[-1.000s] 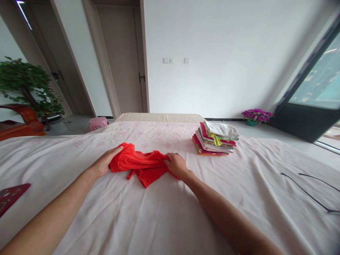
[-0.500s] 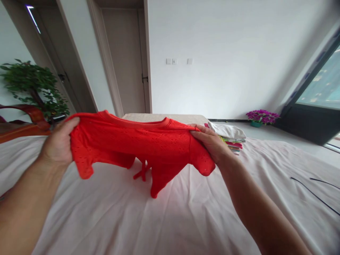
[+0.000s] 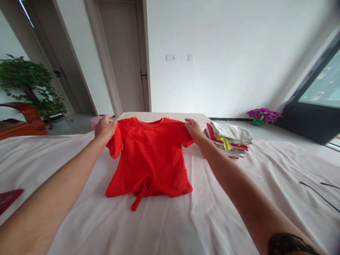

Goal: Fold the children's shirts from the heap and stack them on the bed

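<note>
A red short-sleeved T-shirt (image 3: 152, 152) with small eyelet holes and a tie at the front hem lies spread on the white sheet (image 3: 170, 230). Its neckline faces away from me and its hem points toward me. At the left shoulder, my left hand (image 3: 105, 127) pinches the cloth near the sleeve. My right hand (image 3: 193, 129) grips the opposite shoulder, fingers closed on the fabric. Just right of that hand sits a stack of folded clothes (image 3: 231, 136), with a white piece on top and a yellow-green bit hanging out.
Dark cords (image 3: 318, 194) lie on the sheet at right. A dark red item (image 3: 10, 198) is at the left edge. Beyond the sheet are a wooden armchair (image 3: 23, 118), a green plant (image 3: 29, 79), a pink container (image 3: 95, 122) and purple flowers (image 3: 262, 116).
The red T-shirt went from being held up, sagging between my hands, to lying flat on the sheet. Both hands moved farther away and closer together, still holding the shoulders.
</note>
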Motion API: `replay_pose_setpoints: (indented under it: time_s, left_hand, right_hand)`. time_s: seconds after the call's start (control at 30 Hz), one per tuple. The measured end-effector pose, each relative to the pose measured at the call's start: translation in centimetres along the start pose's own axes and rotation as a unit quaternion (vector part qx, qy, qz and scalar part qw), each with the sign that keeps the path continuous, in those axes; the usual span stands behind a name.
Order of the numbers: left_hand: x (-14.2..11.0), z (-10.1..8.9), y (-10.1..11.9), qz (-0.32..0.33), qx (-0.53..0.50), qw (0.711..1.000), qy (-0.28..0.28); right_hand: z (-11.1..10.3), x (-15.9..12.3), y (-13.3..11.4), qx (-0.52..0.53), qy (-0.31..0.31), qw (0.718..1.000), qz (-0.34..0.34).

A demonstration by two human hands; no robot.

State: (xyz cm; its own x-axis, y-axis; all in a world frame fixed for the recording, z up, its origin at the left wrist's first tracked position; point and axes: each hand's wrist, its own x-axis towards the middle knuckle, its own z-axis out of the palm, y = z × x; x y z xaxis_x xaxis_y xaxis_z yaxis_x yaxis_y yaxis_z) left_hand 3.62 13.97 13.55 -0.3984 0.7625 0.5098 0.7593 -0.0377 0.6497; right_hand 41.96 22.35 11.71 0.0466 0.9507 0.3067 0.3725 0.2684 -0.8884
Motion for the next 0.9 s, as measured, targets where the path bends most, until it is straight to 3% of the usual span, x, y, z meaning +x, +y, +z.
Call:
replay_pose_setpoints:
  time_s: [0.1, 0.23, 0.33, 0.47, 0.57, 0.67, 0.8, 0.9]
  left_hand:
    - [-1.6, 1.9, -1.2, -0.002, 0.067, 0.998, 0.005]
    - [-7.9, 1.5, -3.3, 0.024, 0.136, 0.978, -0.155]
    - [-12.9, -0.2, -4.8, -0.011, 0.173, 0.954, -0.243]
    - [-17.3, -0.8, -6.3, -0.021, 0.163, 0.942, -0.292]
    - [-18.4, 0.2, -6.6, -0.016, 0.095, 0.96, -0.264]
    - [-18.1, 0.2, -5.8, -0.083, -0.02, 0.964, -0.252]
    - [-17.2, -2.2, -4.6, -0.18, -0.153, 0.938, -0.255]
    - [-17.6, -3.7, -5.1, -0.174, -0.129, 0.929, -0.299]
  right_hand:
    - [0.6, -1.2, 3.3, -0.154, -0.017, 0.987, -0.05]
    - [-1.0, -7.5, 6.4, -0.202, -0.158, 0.965, -0.057]
    - [-2.3, -12.3, 6.5, -0.255, -0.251, 0.934, 0.002]
    - [-2.1, -15.7, 4.9, -0.326, -0.258, 0.909, 0.006]
    - [-1.0, -16.1, 4.3, -0.346, -0.255, 0.903, -0.01]
    - [-0.6, -15.7, 4.4, -0.257, -0.255, 0.932, 0.023]
    - [-1.7, -16.1, 3.8, -0.07, -0.285, 0.949, 0.113]
    - [-2.9, -17.5, 3.0, -0.05, -0.325, 0.935, 0.134]
